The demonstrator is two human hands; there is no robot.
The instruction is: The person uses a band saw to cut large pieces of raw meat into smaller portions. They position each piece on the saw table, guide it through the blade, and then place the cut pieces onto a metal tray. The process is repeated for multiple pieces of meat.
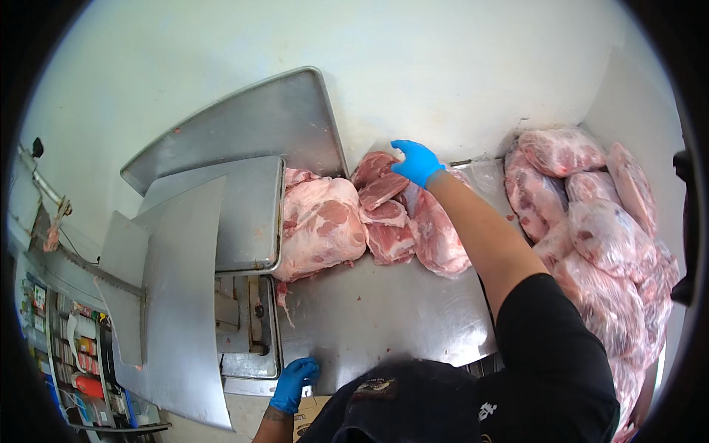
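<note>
My right hand (416, 164), in a blue glove, reaches over the far edge of a group of raw meat cuts (383, 191), its fingers spread above or against the upper slices; contact is unclear. Beside it, partly behind my forearm, lies a larger piece of meat (440, 238). A big pale, fatty cut (327, 221) rests left of the slices on the steel table (382, 310). My left hand (297, 383), also blue-gloved, is by the table's near edge with its fingers bent; whether it touches the edge or holds anything cannot be told.
Several bagged meat pieces (604, 238) are heaped at the right. A metal tray (249, 133) leans on the wall at the back left. Nearer are a second steel tray (249, 216), a curved metal plate (183, 288) and a toothed saw blade (99, 271). Stocked shelves (83, 354) stand lower left.
</note>
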